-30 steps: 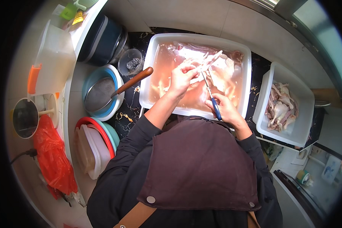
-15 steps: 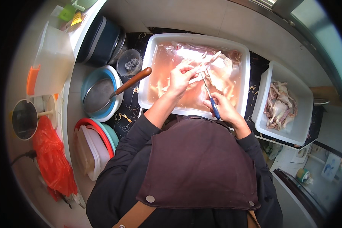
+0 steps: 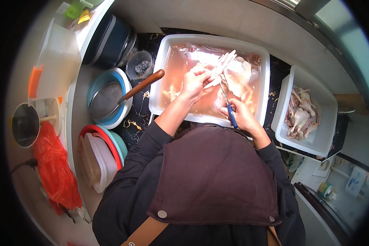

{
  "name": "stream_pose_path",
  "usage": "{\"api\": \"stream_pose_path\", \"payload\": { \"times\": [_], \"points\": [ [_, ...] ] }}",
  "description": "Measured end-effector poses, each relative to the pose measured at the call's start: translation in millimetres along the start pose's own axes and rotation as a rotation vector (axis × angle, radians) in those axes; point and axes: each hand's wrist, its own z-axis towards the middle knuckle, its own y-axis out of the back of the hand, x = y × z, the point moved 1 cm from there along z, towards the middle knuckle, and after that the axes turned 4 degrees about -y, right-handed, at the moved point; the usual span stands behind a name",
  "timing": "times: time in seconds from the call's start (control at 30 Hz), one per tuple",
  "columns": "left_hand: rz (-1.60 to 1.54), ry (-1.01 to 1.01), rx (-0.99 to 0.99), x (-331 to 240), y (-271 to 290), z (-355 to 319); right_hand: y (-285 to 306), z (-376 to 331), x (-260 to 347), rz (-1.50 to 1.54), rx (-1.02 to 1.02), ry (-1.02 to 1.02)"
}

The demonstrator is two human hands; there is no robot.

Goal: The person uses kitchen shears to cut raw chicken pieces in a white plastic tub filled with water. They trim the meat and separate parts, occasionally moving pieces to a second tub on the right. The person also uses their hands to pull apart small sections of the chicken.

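Observation:
My left hand (image 3: 193, 85) is closed on a pale piece of raw poultry (image 3: 225, 61), raised above a large white tub (image 3: 155, 107). Reddish water fills the tub, with more pale poultry pieces (image 3: 244, 70) lying in it at the right. In my right hand (image 3: 242, 115), near the tub's front rim, is a slim metal tool with a dark blue handle (image 3: 232, 116). Its thin metal end points up and away, meeting the underside of the held piece. Whether it is a knife or scissors I cannot make out. Glare and fingers hide part of the contact.
A smaller white bin (image 3: 279, 130) at the right holds raw poultry (image 3: 301, 115). Left of the tub, a wooden-handled strainer (image 3: 106, 100) rests over a blue basin (image 3: 95, 87), its handle (image 3: 145, 85) reaching toward the tub. A clear bowl (image 3: 132, 75) stands behind it; stacked tubs (image 3: 95, 158) are nearer.
The held poultry piece has turned and now shows more of its pale, spread end. My right hand and the blue-handled tool have shifted slightly away from me.

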Motion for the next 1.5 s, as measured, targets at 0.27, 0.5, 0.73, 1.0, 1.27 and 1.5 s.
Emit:
{"api": "stream_pose_path", "payload": {
  "times": [0.27, 0.5, 0.73, 1.0, 1.27, 1.5],
  "points": [
    [0.443, -0.219, 0.086, -17, -5, -3, 1, -5, 3, 0.011, -0.028, -0.032],
    [-0.007, 0.114, 0.032, -23, -3, 1, 8, 0, 1, -0.256, -0.166, 0.178],
    [0.033, 0.051, 0.097, -4, -2, -6, 13, -7, 13, 0.02, -0.011, -0.103],
    [0.209, 0.024, 0.102, 1, -5, -12, 9, 0, 1, -0.064, -0.066, 0.044],
    [0.265, -0.048, 0.082, 6, -8, -12, 10, 3, 8, 0.19, 0.07, -0.08],
    [0.217, -0.003, 0.077, 3, -5, -13, 7, 5, 6, 0.211, 0.053, -0.08]
  ]
}}
